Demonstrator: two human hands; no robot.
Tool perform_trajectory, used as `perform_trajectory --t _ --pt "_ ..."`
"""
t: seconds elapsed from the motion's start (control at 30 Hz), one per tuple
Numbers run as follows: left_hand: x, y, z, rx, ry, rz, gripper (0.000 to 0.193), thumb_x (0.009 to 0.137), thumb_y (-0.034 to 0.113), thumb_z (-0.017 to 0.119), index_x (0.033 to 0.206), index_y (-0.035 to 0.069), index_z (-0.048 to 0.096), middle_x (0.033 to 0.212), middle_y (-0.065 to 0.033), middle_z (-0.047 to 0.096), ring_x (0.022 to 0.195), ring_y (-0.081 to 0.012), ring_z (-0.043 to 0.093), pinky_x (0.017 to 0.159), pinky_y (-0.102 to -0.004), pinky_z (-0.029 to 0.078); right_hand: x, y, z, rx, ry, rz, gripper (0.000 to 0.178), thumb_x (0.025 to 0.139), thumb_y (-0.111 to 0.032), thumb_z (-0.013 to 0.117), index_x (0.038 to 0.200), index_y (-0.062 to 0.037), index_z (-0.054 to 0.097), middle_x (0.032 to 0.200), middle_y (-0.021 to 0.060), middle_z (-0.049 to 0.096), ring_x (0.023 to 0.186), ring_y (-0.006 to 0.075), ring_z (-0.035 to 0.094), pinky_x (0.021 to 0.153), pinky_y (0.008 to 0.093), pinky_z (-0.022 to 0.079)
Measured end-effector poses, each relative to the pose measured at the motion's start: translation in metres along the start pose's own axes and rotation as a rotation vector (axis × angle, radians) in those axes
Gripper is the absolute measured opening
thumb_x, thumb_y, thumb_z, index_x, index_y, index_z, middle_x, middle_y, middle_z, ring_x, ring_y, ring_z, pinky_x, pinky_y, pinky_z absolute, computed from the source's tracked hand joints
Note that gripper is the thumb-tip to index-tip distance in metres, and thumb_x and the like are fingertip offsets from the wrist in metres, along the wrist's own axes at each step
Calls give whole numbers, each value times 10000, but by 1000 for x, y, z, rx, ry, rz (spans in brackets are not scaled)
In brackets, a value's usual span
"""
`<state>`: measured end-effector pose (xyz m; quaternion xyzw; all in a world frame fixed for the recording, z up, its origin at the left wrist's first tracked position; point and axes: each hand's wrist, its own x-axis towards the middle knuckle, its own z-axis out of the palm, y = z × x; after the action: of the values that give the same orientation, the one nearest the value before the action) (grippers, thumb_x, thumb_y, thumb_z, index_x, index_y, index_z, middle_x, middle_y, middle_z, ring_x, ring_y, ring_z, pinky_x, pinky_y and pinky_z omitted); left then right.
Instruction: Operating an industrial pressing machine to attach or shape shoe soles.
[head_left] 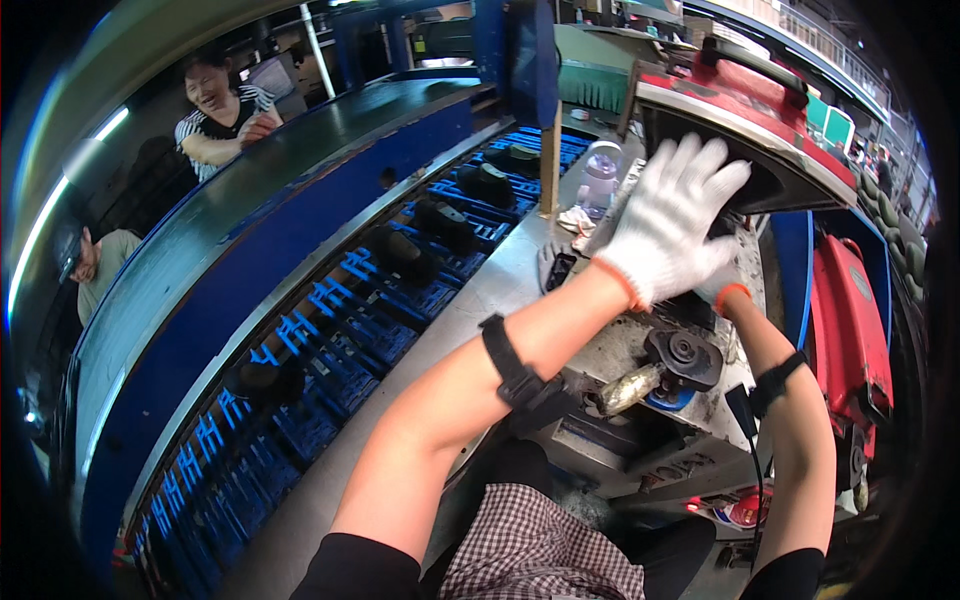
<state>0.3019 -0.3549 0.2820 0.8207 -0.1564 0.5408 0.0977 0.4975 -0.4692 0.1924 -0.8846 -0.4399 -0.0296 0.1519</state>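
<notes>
My left hand [672, 220], in a white knit glove with an orange cuff, is raised with its fingers spread and holds nothing. It is up in front of the dark opening of a machine with a red top [740, 95]. Behind and below it, my right hand [718, 283] wears a similar glove; its fingers are hidden, so what it touches does not show. Closer to me on the grimy metal worktop is a dark clamp-like fixture [683, 356] with a round centre. A handle wrapped in yellowish tape [632, 388] sticks out beside it.
Left of the worktop runs a conveyor with blue slats [330, 300] carrying several dark pieces. A clear bottle [600, 175] and a small black object [562, 268] are on the metal ledge. A red casing [850, 335] stands at right. Two people [215, 115] are beyond the conveyor.
</notes>
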Motion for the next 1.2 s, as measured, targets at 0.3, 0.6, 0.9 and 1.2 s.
perform_trajectory --t 0.3,0.6,0.9,1.2 --pt "-114 -7 -43 -1488 -33 -1459 819 1015 505 653 1599 22 344 1574 -223 470 1434 -359 483 1202 -468 380 -79 -76 -50 1428 62 283 433 1004 -545 573 1118 -131 627 940 21 697 789 164 698 508 263 469" --pt "-145 37 -98 -1857 685 -1307 578 931 501 706 1338 103 607 1278 -91 681 1190 -286 659 1130 -524 479 -131 -176 -25 1292 -290 -255 716 1064 -397 580 1637 -28 359 1531 106 522 1343 178 520 1072 343 481" --pt "-296 -94 -196 -974 815 -1848 250 894 280 692 1028 85 609 866 -98 657 768 -275 678 744 -511 586 -201 -57 5 511 389 -90 479 997 -37 495 1465 43 562 1423 174 601 1353 279 554 1185 381 381" --pt "-427 -248 -280 359 382 -1836 544 767 261 789 1207 -5 612 1159 -158 649 1052 -312 627 971 -409 487 -205 -37 44 346 483 -34 418 1012 22 494 1416 33 603 1326 183 650 1253 320 608 1137 388 416"
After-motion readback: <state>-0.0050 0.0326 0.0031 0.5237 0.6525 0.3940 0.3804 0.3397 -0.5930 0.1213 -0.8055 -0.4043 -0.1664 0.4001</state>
